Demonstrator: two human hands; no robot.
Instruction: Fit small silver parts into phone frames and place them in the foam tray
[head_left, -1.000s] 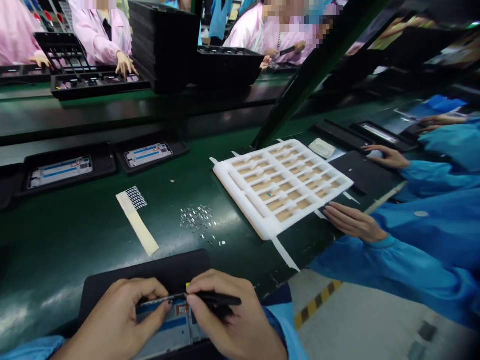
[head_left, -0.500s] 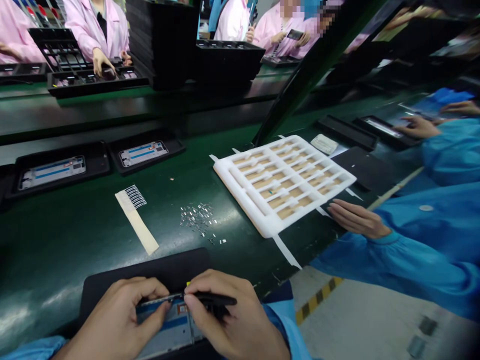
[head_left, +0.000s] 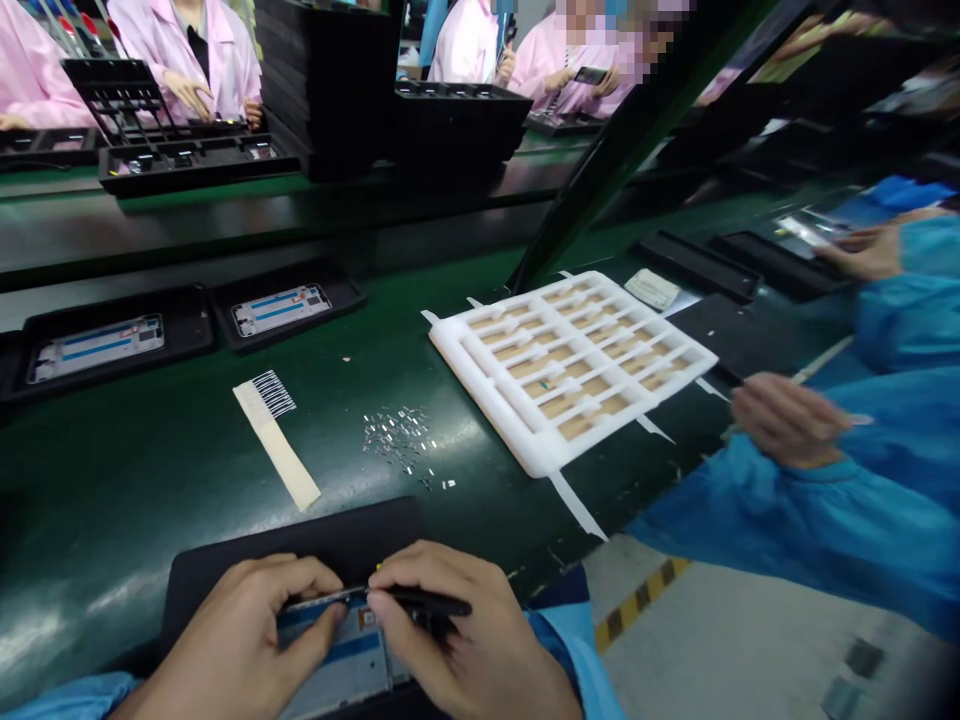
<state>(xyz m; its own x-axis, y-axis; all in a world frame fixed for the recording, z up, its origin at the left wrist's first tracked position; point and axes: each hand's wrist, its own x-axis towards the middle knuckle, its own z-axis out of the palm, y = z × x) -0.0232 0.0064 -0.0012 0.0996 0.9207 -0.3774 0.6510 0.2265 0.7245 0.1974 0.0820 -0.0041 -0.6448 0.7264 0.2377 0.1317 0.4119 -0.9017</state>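
Blue-striped, the phone frame (head_left: 341, 665) sits over a black tray (head_left: 300, 540) at the near edge of the bench (head_left: 187, 450), its far edge pinched between my left hand's (head_left: 247, 630) thumb and fingers. With my right hand (head_left: 472, 625) I pinch a black tool (head_left: 435, 601) at that edge; beyond lie small pieces (head_left: 401, 440) and, rightward, a white foam tray (head_left: 487, 400).

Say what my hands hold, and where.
The left hand pinches the phone frame by its far edge; the right hand, a slim black tool near its frame-side end.
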